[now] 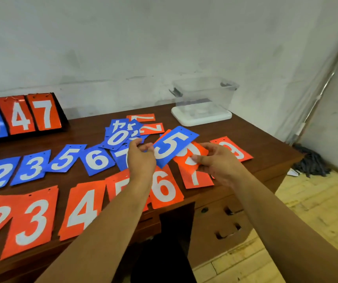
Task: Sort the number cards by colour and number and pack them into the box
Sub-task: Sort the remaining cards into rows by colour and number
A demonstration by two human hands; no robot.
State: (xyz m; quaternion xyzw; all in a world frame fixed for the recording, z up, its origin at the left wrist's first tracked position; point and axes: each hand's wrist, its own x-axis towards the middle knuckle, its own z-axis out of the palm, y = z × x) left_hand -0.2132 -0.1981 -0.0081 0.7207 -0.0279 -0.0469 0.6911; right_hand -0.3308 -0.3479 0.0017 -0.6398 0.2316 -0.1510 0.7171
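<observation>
My left hand point(141, 158) pinches the lower left corner of a blue 5 card point(172, 147) held above the table. My right hand point(219, 162) grips an orange card point(192, 155) that lies partly under the blue 5; its number is partly hidden. On the table point(266, 152) a row of blue cards point(66, 159) runs 2, 3, 5, 6, 7. Nearer me lies a row of orange cards point(31, 219) reading 2, 3, 4, 5, 6, 7. An unsorted pile of blue and orange cards point(123, 132) lies behind my hands. The clear plastic box point(203, 94) stands at the back right on its white lid point(200, 118).
A black scoreboard stand point(21, 117) at the back left shows a blue 0 and orange 4 and 7. An orange 3 card point(233, 150) lies near the table's right edge. Drawers point(221, 221) sit under the tabletop. A dark mop point(311, 162) lies on the floor to the right.
</observation>
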